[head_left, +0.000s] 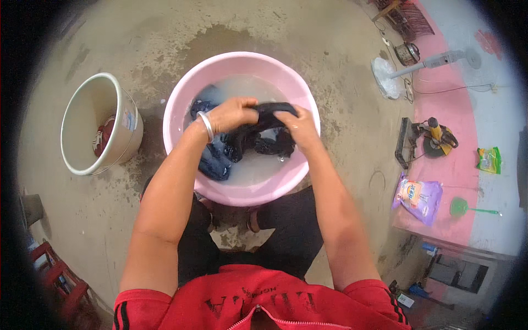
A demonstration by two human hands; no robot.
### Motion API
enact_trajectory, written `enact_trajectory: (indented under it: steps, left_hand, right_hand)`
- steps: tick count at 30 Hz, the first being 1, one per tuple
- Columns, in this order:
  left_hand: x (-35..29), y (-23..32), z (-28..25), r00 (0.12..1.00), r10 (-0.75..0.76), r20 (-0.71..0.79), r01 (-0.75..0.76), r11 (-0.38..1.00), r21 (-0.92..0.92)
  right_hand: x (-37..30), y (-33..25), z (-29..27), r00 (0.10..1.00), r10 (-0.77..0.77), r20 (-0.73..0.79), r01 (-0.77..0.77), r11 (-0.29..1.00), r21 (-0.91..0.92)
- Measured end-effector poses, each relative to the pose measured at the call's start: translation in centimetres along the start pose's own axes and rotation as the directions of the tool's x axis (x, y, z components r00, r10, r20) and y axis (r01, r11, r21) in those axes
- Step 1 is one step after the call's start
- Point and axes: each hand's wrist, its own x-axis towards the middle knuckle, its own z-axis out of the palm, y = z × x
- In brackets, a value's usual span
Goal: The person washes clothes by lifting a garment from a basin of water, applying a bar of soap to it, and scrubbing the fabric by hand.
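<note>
In front of me on the floor stands a pink basin (181, 91) holding cloudy water (242, 88). Over it, my left hand (230, 114) and my right hand (300, 125) both grip a wet black cloth garment (267, 116), stretched between them. Its lower part hangs into the water; what kind of garment it is I cannot tell. A silvery white bangle circles my left wrist. Dark blue clothing (215, 165) lies partly under water at the basin's left side, below my left hand.
Left of the basin stands a whitish bucket (132, 118) with a dark red item (103, 135) inside. Along the right wall are a white standing fan (385, 78), a yellow-and-black power saw (434, 137), a purple bag (419, 198) and a green fly swatter (459, 206). Wet patches mark the floor.
</note>
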Motion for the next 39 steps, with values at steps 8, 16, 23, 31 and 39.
enact_trajectory:
  steps: [8,16,23,31,39]
  left_hand:
    - [0.2,0.0,1.6,0.961,0.029,-0.275,-0.183,0.814,-0.551]
    - [2.3,-0.6,5.4,0.927,-0.249,-0.280,-0.153,0.432,-0.889]
    - [2.6,-1.6,4.0,0.904,-0.345,-0.254,-0.073,0.461,-0.884]
    - [2.4,0.3,4.0,0.879,-0.308,-0.363,0.020,0.786,-0.618]
    - [-0.2,0.5,1.9,0.995,-0.073,-0.074,0.101,0.857,0.506]
  right_hand:
    - [0.7,-1.1,-2.3,0.968,0.161,-0.191,0.006,0.750,0.661]
    - [-1.0,-2.1,7.1,0.754,-0.656,0.025,0.597,0.670,-0.441]
    - [-0.1,-2.0,7.9,0.719,-0.691,-0.074,0.579,0.654,-0.487]
    - [1.4,-0.3,-0.2,0.986,-0.043,0.161,0.116,0.872,-0.476]
    - [-0.7,-3.1,-3.9,0.997,0.072,0.013,-0.071,0.898,0.434]
